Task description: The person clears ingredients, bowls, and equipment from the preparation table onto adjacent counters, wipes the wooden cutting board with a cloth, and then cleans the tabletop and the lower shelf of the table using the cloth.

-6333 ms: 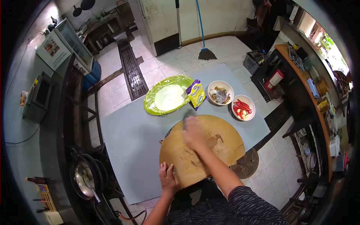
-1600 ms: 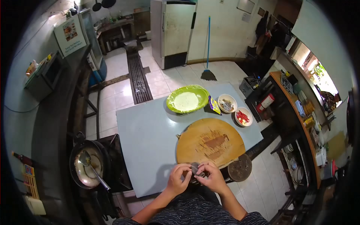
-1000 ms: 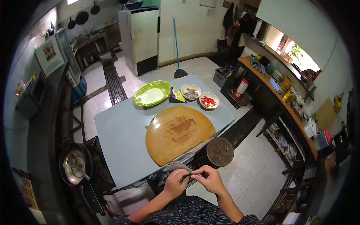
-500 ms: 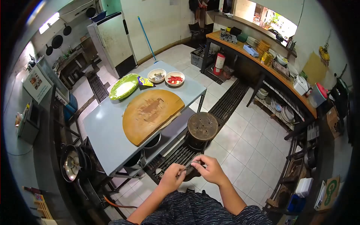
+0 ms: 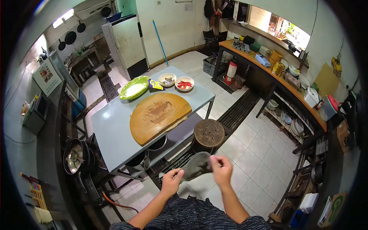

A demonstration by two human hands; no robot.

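Observation:
Between my two hands a dark grey cloth (image 5: 197,166) is stretched out in the air, above the floor in front of the table. My left hand (image 5: 172,181) pinches its left end. At its right end my right hand (image 5: 222,170) is closed on it, slightly blurred. Beyond them on the grey table (image 5: 111,130) lies a worn wooden board (image 5: 157,115). Behind the board stand a green dish (image 5: 134,87) under clear wrap, a purple and yellow packet (image 5: 155,85), a bowl with greyish pieces (image 5: 167,79) and a bowl of red chillies (image 5: 184,84).
A round stool (image 5: 209,133) stands right of the table, beside a floor drain grate (image 5: 239,111). Woks (image 5: 75,157) sit on the stove at the left. A wooden counter (image 5: 253,58) with dishes and a red extinguisher (image 5: 230,73) are at the right.
The board and table are farther from my hands as my view has turned right. My right hand has left the board. The cloth, earlier bunched between my fingers, is now spread between my hands.

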